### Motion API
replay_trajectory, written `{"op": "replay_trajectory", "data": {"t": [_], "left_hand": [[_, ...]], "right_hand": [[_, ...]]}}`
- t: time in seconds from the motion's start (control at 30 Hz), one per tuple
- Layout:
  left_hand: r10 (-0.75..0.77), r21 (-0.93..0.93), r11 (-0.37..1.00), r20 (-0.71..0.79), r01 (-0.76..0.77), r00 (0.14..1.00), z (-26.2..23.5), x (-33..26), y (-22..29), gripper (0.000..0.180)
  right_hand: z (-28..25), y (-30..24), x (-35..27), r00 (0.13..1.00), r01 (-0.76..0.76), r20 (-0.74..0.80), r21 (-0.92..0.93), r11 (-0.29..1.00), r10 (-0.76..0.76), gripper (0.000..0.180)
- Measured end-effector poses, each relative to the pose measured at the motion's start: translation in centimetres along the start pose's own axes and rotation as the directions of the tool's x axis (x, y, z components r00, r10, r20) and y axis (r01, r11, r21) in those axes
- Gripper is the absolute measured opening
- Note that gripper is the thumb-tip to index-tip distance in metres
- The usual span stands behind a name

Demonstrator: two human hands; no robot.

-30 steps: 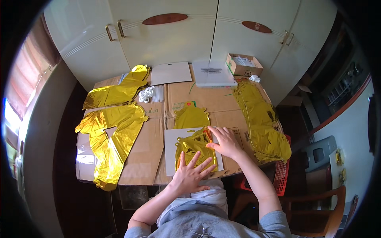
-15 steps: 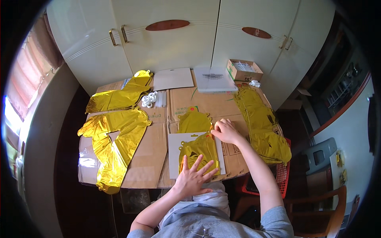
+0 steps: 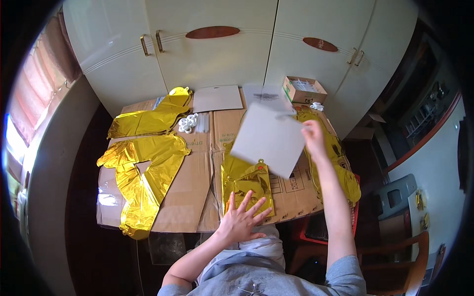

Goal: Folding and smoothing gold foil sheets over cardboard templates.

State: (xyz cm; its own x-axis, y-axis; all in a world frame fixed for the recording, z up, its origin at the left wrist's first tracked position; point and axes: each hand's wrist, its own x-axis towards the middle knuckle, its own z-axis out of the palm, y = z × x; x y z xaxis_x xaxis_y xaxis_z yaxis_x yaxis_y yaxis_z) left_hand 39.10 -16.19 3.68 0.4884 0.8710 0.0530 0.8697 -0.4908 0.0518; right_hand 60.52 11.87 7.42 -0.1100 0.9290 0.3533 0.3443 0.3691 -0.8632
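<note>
Here's the right hand point(image 3: 314, 140), fingers pinched together on the corner of a pale card point(image 3: 268, 139), holding it tilted in the air above the cardboard point(image 3: 182, 207)! The left hand point(image 3: 241, 222) lies wide open — fingers splayed over the folded gold foil point(image 3: 246, 183), close to the cardboard's near edge.

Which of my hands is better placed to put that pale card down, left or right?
Probably the right: your right hand grips the pale card near a corner, while your left hand is spread over the gold foil and would have to leave it.
</note>
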Motion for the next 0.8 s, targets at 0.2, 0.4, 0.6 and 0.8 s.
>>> {"op": "replay_trajectory", "data": {"t": [0.2,0.4,0.6,0.8], "left_hand": [[-0.003,-0.015,1.000,0.000,0.003,1.000,0.2,-0.1,-0.1,0.082],[-0.004,-0.022,1.000,0.017,0.004,1.000,0.1,0.0,-0.1,0.083],[-0.005,-0.021,1.000,0.025,0.005,1.000,0.2,0.1,-0.1,0.083],[-0.008,-0.040,0.999,0.004,0.008,1.000,0.4,0.2,-0.1,0.083]], "right_hand": [[-8.2,-1.2,0.5,0.888,0.231,-0.401,-0.037,0.972,-0.227,0.026],[-8.7,-2.2,-6.1,0.607,0.586,-0.055,-0.643,0.493,-0.793,0.020],[-7.5,0.7,-10.9,0.749,0.604,0.136,-0.544,0.583,-0.648,0.019],[-8.3,-1.2,-11.7,0.696,0.567,-0.027,-0.593,0.572,-0.718,0.012]]}}
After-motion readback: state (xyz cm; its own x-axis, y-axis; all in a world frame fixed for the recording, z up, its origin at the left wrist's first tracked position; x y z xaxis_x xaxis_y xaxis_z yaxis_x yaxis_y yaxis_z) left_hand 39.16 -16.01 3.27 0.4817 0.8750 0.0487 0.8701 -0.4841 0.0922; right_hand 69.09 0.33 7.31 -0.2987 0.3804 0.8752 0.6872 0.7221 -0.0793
